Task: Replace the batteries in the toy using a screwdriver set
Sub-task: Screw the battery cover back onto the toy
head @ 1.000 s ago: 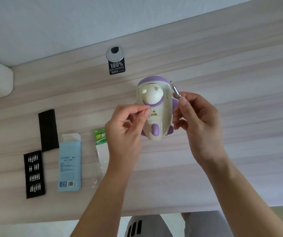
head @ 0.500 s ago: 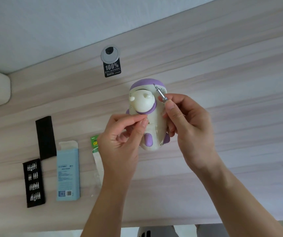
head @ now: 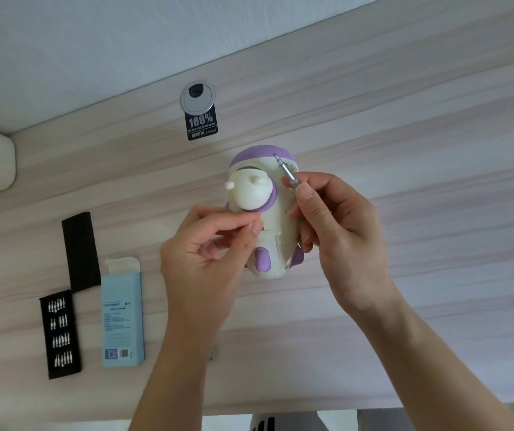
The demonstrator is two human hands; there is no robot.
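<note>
A: Toy (head: 275,219) position?

B: Lying on the desk (head: 436,150), dead centre; my left hand (head: 205,262) at its 8 o'clock, thumb and forefinger pinched shut on something too small to tell; my right hand (head: 339,231) at 3 o'clock, closed around the screwdriver (head: 285,171), tip aimed at 11.

A: Handling?

B: I'd judge hard hollow plastic, light, smooth, likely to roll; grip the body sides, not the purple feet; bit tray (head: 59,334) sits at 8 o'clock.

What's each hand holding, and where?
Right hand grips the screwdriver by its handle; left hand pinches something too small to identify, beside the toy.
</note>
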